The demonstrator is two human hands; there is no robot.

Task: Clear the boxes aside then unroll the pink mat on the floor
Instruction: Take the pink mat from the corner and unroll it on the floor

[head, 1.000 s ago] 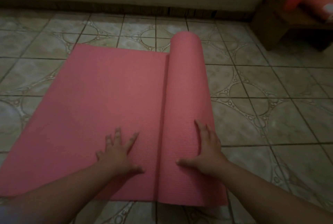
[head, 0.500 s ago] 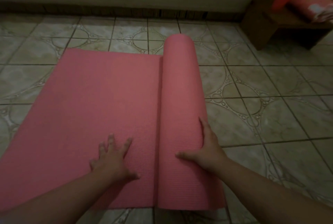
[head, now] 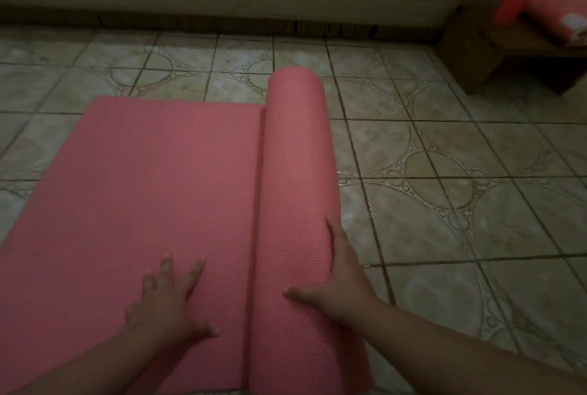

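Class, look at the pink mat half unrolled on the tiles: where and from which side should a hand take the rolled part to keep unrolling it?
Take the roll on its rounded top near the close end, coming from the flat mat side, the left. It is a long cylinder lying on the floor, so flat palms pushing rightward probably roll it best. The right hand already rests there; the left hand presses the flat part.

I count one pink mat (head: 152,204), partly rolled, on the tiled floor (head: 444,204). Two hands of mine are on it: my left hand (head: 168,302) and my right hand (head: 340,280). One wooden bench (head: 476,51) stands far right, with one red-and-white bundle (head: 546,13) on it.
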